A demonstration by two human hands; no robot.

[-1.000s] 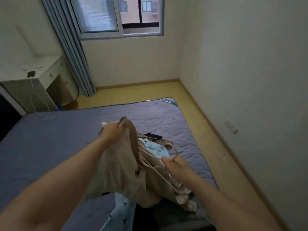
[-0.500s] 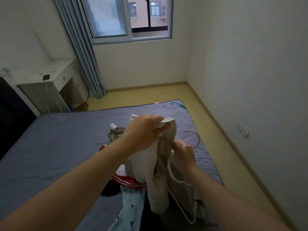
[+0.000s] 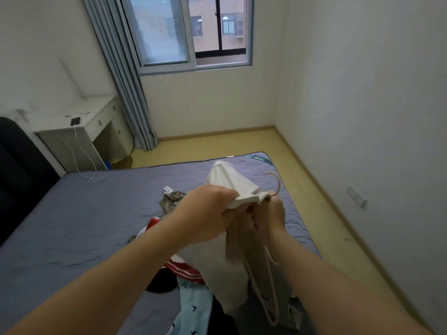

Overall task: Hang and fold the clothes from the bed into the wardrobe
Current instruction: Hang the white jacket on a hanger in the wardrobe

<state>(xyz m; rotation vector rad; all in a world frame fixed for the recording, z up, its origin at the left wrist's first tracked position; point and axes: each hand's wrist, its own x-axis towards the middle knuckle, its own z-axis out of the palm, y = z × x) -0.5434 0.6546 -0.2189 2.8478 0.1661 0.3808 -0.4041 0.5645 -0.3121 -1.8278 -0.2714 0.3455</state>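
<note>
A beige garment (image 3: 229, 180) is lifted above the bed (image 3: 72, 218). My left hand (image 3: 205, 211) grips its bunched upper edge. My right hand (image 3: 271, 213) holds the neck of a pale pink hanger (image 3: 271, 293), whose hook curls up beside the cloth and whose frame hangs down under the fabric. More clothes lie on the mattress beneath: a red and white striped piece (image 3: 186, 270), a light blue patterned one (image 3: 193, 308), an olive one (image 3: 173, 200) with a tag, and something black. No wardrobe is in view.
A white desk (image 3: 96, 122) with a phone and trailing cable stands at the left by a grey-blue curtain (image 3: 123, 76). The window (image 3: 191, 30) is on the far wall. Yellow floor (image 3: 321, 226) runs along the right wall past the bed's edge.
Both hands have come together and risen with the beige garment. The right hand has moved up the hanger to its neck, and the view has tilted upward.
</note>
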